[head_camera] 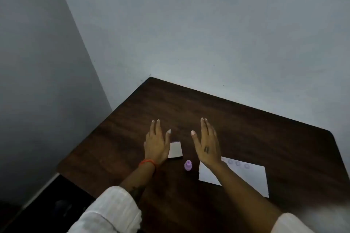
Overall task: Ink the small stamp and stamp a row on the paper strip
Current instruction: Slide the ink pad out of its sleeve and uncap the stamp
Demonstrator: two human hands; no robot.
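Stamp (pixel 188 165), small & purple, stands upright on table (pixel 246 128) btwn both wrists, nearer the person than the fingertips, untouched. Left hand (pixel 157 143) & right hand (pixel 207 145) hover w/ fingers straight, spread, holding nothing. Paper strip (pixel 251 178) w/ row of faint round marks lies under right forearm; pale pad (pixel 176 149) just beside left hand.

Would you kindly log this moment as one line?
left hand: open, empty | right hand: open, empty | stamp: upright on table | paper: faint stamped row

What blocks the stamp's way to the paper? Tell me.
Only the right forearm, which lies across the paper's near left corner. The purple stamp stands upright on bare table beside it; both the left hand and right hand are open, holding nothing.
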